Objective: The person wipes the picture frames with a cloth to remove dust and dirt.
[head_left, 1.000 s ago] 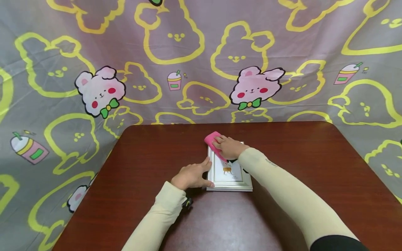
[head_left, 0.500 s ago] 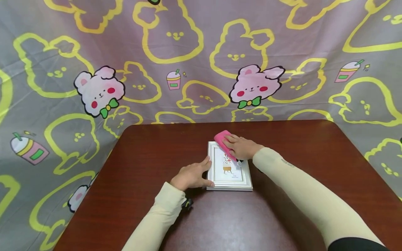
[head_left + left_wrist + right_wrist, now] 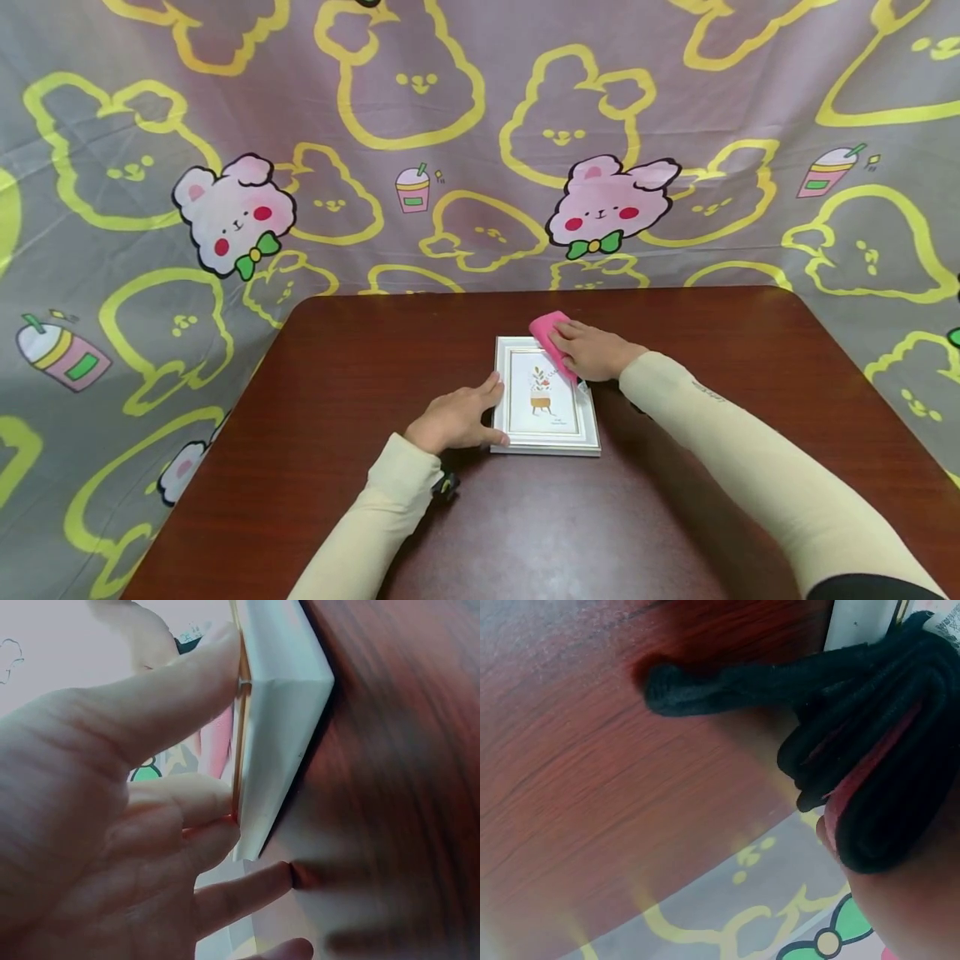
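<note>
A white picture frame with a drawing of a potted plant lies flat on the table. My left hand rests against its left side, thumb near the lower corner. The left wrist view shows that hand's thumb and fingertips touching the edge of the frame, fingers loosely extended. At the frame's upper right, my right hand holds a folded pink cloth down on it. Seen from the right wrist, the cloth has dark folded layers and a white label; most of the right fingers are hidden there.
The dark reddish-brown table has rounded far corners. Behind it and along the sides hangs a grey curtain with yellow outlines and cartoon rabbits. A dark strap sits at the left wrist.
My right hand has slid the pink cloth rightward across the top of the frame, uncovering more of the drawing. The left hand has stayed at the frame's left side.
</note>
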Action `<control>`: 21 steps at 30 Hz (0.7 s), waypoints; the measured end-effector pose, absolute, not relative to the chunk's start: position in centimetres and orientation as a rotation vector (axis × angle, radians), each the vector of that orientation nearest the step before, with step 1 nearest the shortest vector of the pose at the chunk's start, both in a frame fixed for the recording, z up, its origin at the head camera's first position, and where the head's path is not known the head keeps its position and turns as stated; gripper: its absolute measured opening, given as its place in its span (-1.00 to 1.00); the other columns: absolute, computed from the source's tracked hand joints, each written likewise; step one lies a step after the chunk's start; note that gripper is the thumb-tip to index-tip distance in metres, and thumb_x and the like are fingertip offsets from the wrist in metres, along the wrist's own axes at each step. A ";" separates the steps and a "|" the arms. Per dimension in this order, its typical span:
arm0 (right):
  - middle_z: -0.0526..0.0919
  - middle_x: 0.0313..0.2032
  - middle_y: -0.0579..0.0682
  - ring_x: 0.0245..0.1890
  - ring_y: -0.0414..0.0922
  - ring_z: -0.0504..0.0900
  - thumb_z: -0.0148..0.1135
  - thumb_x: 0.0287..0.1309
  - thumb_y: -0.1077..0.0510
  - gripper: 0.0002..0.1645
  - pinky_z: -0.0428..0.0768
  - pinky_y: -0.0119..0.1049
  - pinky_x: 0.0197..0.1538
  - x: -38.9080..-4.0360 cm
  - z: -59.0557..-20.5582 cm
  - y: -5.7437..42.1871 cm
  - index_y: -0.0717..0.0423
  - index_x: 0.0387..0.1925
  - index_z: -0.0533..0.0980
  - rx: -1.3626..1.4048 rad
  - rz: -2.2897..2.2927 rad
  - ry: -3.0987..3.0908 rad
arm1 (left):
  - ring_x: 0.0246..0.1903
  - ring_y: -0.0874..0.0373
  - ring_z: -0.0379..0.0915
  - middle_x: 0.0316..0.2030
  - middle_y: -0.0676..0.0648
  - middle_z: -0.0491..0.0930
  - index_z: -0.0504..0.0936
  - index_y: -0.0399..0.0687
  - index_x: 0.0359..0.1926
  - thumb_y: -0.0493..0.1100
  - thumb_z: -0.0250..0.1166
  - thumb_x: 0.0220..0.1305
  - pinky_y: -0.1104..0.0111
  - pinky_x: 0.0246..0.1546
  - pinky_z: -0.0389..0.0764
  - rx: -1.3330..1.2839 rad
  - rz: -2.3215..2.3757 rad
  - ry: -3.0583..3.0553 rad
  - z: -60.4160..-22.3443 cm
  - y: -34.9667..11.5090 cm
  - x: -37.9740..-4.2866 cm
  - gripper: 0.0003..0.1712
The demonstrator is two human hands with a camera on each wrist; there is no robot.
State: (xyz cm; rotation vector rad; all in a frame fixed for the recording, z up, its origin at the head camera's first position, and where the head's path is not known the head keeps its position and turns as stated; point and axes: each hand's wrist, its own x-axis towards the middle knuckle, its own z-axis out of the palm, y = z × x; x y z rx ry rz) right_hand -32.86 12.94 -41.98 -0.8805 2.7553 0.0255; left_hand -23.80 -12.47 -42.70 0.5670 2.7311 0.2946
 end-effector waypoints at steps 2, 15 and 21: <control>0.02 0.55 0.24 0.57 0.22 -0.04 0.05 0.42 0.01 -0.23 0.13 0.11 0.52 -32.9 -41.9 12.6 0.19 0.52 0.08 -0.890 0.035 2.753 | 0.45 -0.02 0.24 0.58 0.06 -0.02 0.17 0.09 0.53 0.24 0.39 0.16 0.04 0.27 0.46 0.568 0.300 2.729 -42.7 -12.5 -23.8 0.01; 0.00 0.57 0.19 0.58 0.17 -0.07 0.02 0.44 0.06 -0.26 0.09 0.12 0.53 -33.0 -41.8 9.2 0.13 0.53 0.08 -0.917 0.073 2.716 | 0.47 -0.02 0.20 0.58 0.04 -0.02 0.17 0.08 0.53 0.23 0.39 0.17 0.02 0.33 0.39 0.546 0.301 2.709 -42.8 -12.5 -23.6 0.00; 0.02 0.57 0.15 0.59 0.13 -0.06 -0.05 0.46 0.11 -0.32 0.11 0.11 0.53 -33.1 -41.4 6.4 0.09 0.53 0.10 -0.890 0.123 2.724 | 0.43 -0.04 0.26 0.57 0.05 0.02 0.21 0.11 0.51 0.24 0.41 0.14 -0.03 0.30 0.41 0.555 0.279 2.725 -42.5 -12.2 -23.8 0.00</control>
